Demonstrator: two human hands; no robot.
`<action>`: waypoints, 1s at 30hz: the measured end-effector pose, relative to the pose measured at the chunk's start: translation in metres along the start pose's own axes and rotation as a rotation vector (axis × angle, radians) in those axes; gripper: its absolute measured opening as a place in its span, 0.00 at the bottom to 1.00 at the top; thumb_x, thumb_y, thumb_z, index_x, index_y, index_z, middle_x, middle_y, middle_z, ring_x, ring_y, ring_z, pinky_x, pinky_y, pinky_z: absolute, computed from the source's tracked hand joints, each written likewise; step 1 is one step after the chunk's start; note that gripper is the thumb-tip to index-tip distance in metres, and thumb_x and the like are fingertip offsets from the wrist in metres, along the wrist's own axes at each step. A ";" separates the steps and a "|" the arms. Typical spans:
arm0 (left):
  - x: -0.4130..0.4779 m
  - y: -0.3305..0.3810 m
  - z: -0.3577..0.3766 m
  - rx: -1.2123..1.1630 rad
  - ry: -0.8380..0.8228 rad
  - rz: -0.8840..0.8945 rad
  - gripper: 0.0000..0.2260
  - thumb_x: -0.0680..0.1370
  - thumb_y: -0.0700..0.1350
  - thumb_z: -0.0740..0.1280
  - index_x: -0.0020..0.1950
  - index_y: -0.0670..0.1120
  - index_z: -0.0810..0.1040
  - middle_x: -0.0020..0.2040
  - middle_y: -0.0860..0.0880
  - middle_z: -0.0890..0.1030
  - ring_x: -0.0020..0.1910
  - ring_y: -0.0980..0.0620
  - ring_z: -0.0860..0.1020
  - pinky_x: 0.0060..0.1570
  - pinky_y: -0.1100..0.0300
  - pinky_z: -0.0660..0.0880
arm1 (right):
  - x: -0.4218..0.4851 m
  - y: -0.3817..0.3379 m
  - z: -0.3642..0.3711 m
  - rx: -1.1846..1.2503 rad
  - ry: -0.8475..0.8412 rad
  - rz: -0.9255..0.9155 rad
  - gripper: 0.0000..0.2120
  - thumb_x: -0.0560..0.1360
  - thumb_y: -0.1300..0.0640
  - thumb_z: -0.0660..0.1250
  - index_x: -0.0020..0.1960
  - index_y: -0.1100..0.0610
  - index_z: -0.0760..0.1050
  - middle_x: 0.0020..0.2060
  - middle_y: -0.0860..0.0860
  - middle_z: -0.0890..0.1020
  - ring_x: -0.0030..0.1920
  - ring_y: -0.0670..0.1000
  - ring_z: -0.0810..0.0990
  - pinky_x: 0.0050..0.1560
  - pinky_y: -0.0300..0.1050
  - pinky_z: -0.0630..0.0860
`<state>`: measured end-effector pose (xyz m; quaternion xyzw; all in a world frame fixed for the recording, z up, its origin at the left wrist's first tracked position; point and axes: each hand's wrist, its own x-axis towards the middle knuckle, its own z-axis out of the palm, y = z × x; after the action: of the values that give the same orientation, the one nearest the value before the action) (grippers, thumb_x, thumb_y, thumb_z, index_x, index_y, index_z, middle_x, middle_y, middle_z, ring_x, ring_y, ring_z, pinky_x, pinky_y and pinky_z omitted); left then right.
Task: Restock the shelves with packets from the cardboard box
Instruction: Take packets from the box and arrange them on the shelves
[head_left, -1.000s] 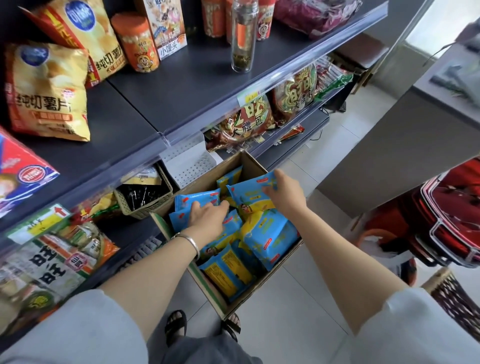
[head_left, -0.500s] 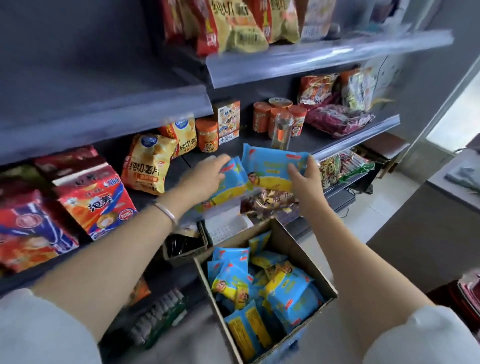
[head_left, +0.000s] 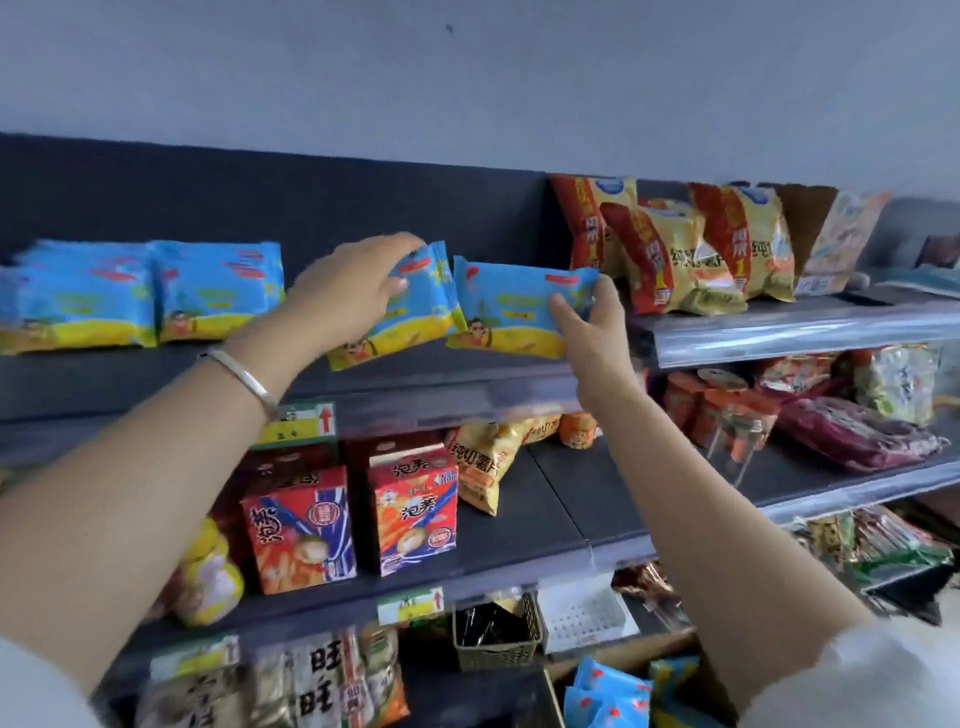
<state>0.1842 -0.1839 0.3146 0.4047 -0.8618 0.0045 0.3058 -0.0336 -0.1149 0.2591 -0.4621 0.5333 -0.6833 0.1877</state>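
Both at top shelf (head_left: 156, 376): L hand (head_left: 343, 293) grips left pkt (head_left: 423, 314); R hand (head_left: 595, 332) pinches right pkt (head_left: 506, 306).

both bare arms stretch up and forward. the left hand (head_left: 353, 291), palm down, curls its fingers over the top of a blue and yellow plastic packet (head_left: 415, 322). the right hand (head_left: 592, 327) pinches a second blue and yellow plastic packet (head_left: 509, 312) between thumb and fingers.

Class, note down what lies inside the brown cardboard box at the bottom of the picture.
Inside the brown cardboard box lie blue and yellow snack packets. The right forearm and the picture's edge hide the rest, so no count is possible.
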 end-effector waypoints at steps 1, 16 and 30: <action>-0.003 -0.023 -0.012 0.018 0.008 -0.036 0.15 0.79 0.41 0.61 0.65 0.50 0.70 0.61 0.44 0.76 0.58 0.41 0.74 0.55 0.47 0.72 | 0.002 -0.002 0.024 -0.020 -0.028 0.007 0.04 0.79 0.59 0.62 0.49 0.54 0.67 0.47 0.53 0.78 0.47 0.52 0.81 0.48 0.50 0.79; -0.063 -0.297 -0.087 0.409 -0.117 -0.278 0.23 0.76 0.42 0.63 0.70 0.55 0.66 0.69 0.52 0.70 0.68 0.50 0.68 0.59 0.54 0.60 | 0.005 0.015 0.316 -0.176 -0.430 0.086 0.10 0.76 0.63 0.64 0.50 0.50 0.69 0.52 0.54 0.79 0.48 0.54 0.79 0.45 0.49 0.78; -0.051 -0.335 -0.085 0.448 -0.167 -0.168 0.31 0.75 0.50 0.66 0.74 0.61 0.56 0.69 0.54 0.63 0.67 0.49 0.61 0.64 0.51 0.57 | 0.019 0.012 0.342 -0.672 -0.374 -0.084 0.27 0.69 0.59 0.71 0.64 0.51 0.64 0.58 0.52 0.68 0.55 0.56 0.73 0.48 0.49 0.75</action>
<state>0.4886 -0.3520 0.2761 0.5316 -0.8249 0.1366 0.1354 0.2390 -0.3232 0.2580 -0.6358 0.6646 -0.3815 0.0919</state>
